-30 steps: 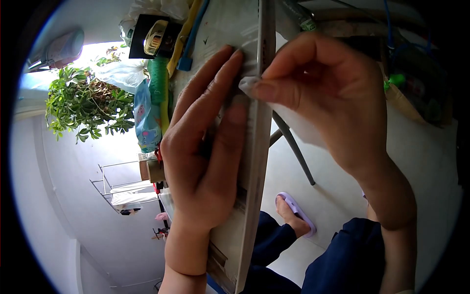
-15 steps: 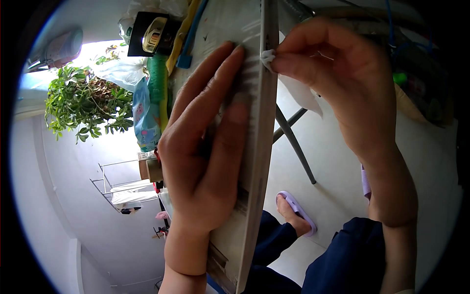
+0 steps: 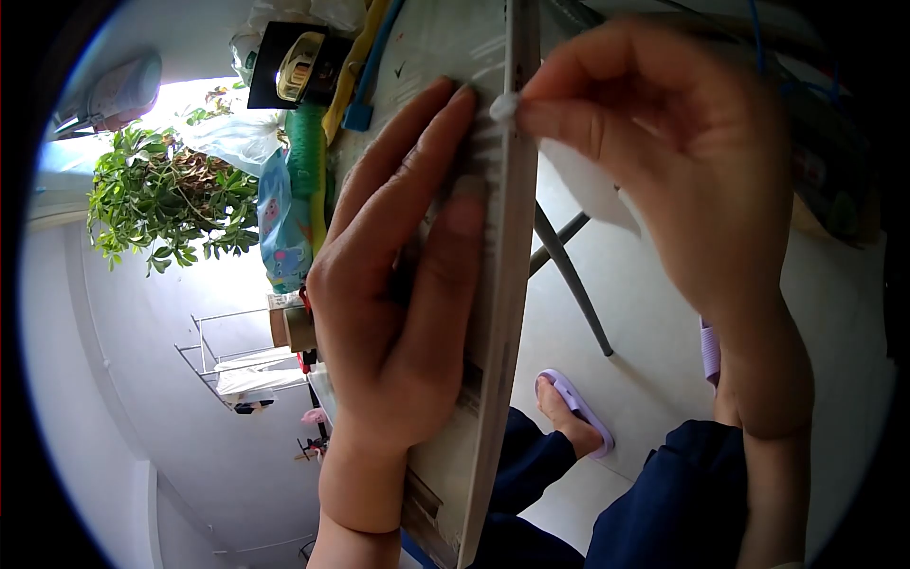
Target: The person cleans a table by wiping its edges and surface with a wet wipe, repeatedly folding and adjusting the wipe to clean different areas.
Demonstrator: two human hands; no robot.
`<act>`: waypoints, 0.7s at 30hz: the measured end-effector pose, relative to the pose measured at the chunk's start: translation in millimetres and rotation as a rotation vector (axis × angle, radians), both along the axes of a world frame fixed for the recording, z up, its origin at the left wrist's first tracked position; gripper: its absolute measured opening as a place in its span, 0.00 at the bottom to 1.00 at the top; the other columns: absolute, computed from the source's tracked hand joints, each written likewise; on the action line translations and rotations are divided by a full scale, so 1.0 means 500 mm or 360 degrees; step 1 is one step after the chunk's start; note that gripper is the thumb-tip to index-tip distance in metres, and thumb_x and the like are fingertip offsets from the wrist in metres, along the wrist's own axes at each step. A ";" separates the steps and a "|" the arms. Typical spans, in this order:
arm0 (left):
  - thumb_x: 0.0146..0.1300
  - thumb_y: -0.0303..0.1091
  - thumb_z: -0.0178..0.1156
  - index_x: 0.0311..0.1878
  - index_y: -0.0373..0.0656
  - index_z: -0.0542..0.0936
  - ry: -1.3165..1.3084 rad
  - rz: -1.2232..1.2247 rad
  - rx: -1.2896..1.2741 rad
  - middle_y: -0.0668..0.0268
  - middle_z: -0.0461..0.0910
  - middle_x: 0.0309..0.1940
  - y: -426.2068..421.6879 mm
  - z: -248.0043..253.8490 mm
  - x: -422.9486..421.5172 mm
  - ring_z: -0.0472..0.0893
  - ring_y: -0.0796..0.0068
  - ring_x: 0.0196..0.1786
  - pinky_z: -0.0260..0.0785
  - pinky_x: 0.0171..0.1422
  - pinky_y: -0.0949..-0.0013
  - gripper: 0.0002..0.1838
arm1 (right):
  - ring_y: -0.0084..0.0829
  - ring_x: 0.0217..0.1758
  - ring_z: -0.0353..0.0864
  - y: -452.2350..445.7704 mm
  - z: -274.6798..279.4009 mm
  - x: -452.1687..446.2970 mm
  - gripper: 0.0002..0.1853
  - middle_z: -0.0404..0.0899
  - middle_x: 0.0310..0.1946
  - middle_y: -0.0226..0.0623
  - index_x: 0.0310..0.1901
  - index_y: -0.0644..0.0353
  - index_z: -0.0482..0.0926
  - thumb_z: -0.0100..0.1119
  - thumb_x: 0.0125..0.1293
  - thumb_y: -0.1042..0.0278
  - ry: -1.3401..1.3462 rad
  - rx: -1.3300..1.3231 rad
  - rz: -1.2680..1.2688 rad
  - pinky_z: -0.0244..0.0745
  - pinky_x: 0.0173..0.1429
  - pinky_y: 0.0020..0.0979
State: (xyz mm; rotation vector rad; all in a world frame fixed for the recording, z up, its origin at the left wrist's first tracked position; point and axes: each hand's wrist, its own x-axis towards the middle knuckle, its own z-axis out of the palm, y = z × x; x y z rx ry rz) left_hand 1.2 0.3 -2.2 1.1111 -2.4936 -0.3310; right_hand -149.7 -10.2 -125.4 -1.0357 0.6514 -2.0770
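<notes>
One white wad (image 3: pixel 503 106), probably light, soft and easily torn, sits at the right edge of the table (image 3: pixel 493 379), pinched sensibly by its right end in your right hand (image 3: pixel 668 147), while your left hand (image 3: pixel 393 275) lies flat, thumb apart.

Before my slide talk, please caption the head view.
Left hand on the tabletop, right hand pinching a white wad at its edge.
</notes>
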 end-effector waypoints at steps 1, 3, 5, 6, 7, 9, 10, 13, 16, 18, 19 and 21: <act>0.71 0.32 0.48 0.67 0.35 0.76 -0.0014 0.0005 -0.0009 0.50 0.75 0.67 0.001 0.000 -0.001 0.69 0.57 0.74 0.55 0.79 0.56 0.24 | 0.20 0.42 0.85 0.004 0.001 0.003 0.06 0.86 0.36 0.32 0.41 0.65 0.83 0.68 0.63 0.80 -0.0024 -0.0073 0.0047 0.79 0.51 0.21; 0.71 0.32 0.48 0.67 0.35 0.76 -0.0030 0.0010 -0.0022 0.50 0.75 0.67 0.001 0.002 -0.002 0.69 0.57 0.74 0.55 0.79 0.56 0.24 | 0.20 0.41 0.85 0.003 0.004 0.004 0.06 0.86 0.36 0.32 0.41 0.66 0.83 0.68 0.63 0.80 -0.0050 -0.0148 0.0094 0.79 0.50 0.21; 0.71 0.31 0.48 0.67 0.34 0.76 -0.0013 0.0008 -0.0021 0.49 0.75 0.67 0.001 0.001 -0.003 0.70 0.57 0.73 0.55 0.79 0.56 0.24 | 0.20 0.41 0.85 -0.002 0.002 0.003 0.06 0.85 0.35 0.31 0.41 0.66 0.83 0.68 0.63 0.81 0.0117 -0.0185 -0.0195 0.80 0.49 0.21; 0.71 0.31 0.48 0.67 0.34 0.76 -0.0014 0.0007 -0.0015 0.49 0.75 0.67 0.002 -0.002 -0.004 0.70 0.57 0.73 0.55 0.79 0.56 0.24 | 0.20 0.41 0.85 -0.001 0.000 0.003 0.06 0.85 0.35 0.31 0.41 0.66 0.83 0.68 0.63 0.81 0.0116 -0.0179 -0.0196 0.80 0.49 0.21; 0.71 0.31 0.48 0.67 0.34 0.76 0.0045 0.0025 0.0009 0.49 0.75 0.67 0.003 -0.005 -0.005 0.70 0.57 0.73 0.56 0.79 0.56 0.24 | 0.20 0.41 0.85 0.000 -0.002 0.003 0.06 0.85 0.35 0.31 0.41 0.66 0.84 0.68 0.63 0.82 0.0127 -0.0244 -0.0171 0.80 0.49 0.21; 0.71 0.31 0.48 0.67 0.33 0.76 0.0107 0.0042 0.0028 0.49 0.75 0.67 0.004 -0.004 -0.006 0.70 0.57 0.72 0.56 0.79 0.56 0.24 | 0.20 0.40 0.85 0.008 0.012 -0.001 0.06 0.86 0.35 0.32 0.41 0.66 0.84 0.67 0.63 0.82 0.0140 -0.0316 -0.0146 0.80 0.49 0.21; 0.71 0.31 0.48 0.67 0.32 0.76 0.0051 0.0026 0.0005 0.49 0.75 0.67 0.004 0.000 -0.005 0.70 0.57 0.72 0.56 0.79 0.56 0.24 | 0.20 0.40 0.85 0.023 0.019 -0.004 0.06 0.86 0.35 0.32 0.41 0.66 0.84 0.67 0.63 0.82 0.0297 -0.0205 -0.0200 0.79 0.49 0.21; 0.71 0.31 0.48 0.67 0.32 0.75 0.0035 0.0022 -0.0002 0.49 0.75 0.67 0.003 -0.003 -0.006 0.70 0.56 0.73 0.56 0.79 0.56 0.24 | 0.20 0.40 0.85 0.001 0.008 0.037 0.05 0.85 0.35 0.31 0.41 0.66 0.83 0.67 0.63 0.82 0.0229 -0.0156 -0.0428 0.79 0.49 0.21; 0.71 0.30 0.48 0.67 0.32 0.75 0.0054 0.0027 0.0010 0.49 0.75 0.67 0.003 -0.003 -0.004 0.70 0.56 0.73 0.56 0.79 0.56 0.24 | 0.20 0.40 0.84 -0.018 -0.018 0.010 0.06 0.85 0.35 0.32 0.41 0.66 0.83 0.67 0.63 0.82 0.0287 -0.0089 -0.0406 0.79 0.49 0.21; 0.71 0.30 0.48 0.67 0.32 0.75 0.0033 0.0021 -0.0002 0.49 0.75 0.67 0.002 -0.001 -0.003 0.70 0.57 0.73 0.56 0.79 0.57 0.24 | 0.20 0.40 0.84 -0.011 -0.012 0.009 0.06 0.85 0.35 0.32 0.41 0.66 0.83 0.67 0.63 0.82 0.0347 -0.0138 -0.0456 0.79 0.49 0.21; 0.71 0.30 0.48 0.67 0.33 0.76 0.0023 0.0004 -0.0016 0.49 0.75 0.67 0.001 0.000 -0.003 0.70 0.57 0.73 0.56 0.79 0.57 0.24 | 0.20 0.40 0.84 -0.008 -0.010 0.010 0.06 0.85 0.35 0.32 0.41 0.66 0.83 0.67 0.63 0.82 0.0376 -0.0162 -0.0480 0.78 0.49 0.21; 0.71 0.30 0.49 0.67 0.33 0.76 0.0007 -0.0007 -0.0026 0.49 0.75 0.67 0.001 -0.001 -0.003 0.70 0.57 0.73 0.56 0.79 0.57 0.24 | 0.19 0.40 0.83 0.002 -0.003 0.012 0.06 0.85 0.36 0.32 0.41 0.66 0.83 0.68 0.62 0.83 0.0427 -0.0205 -0.0522 0.78 0.49 0.21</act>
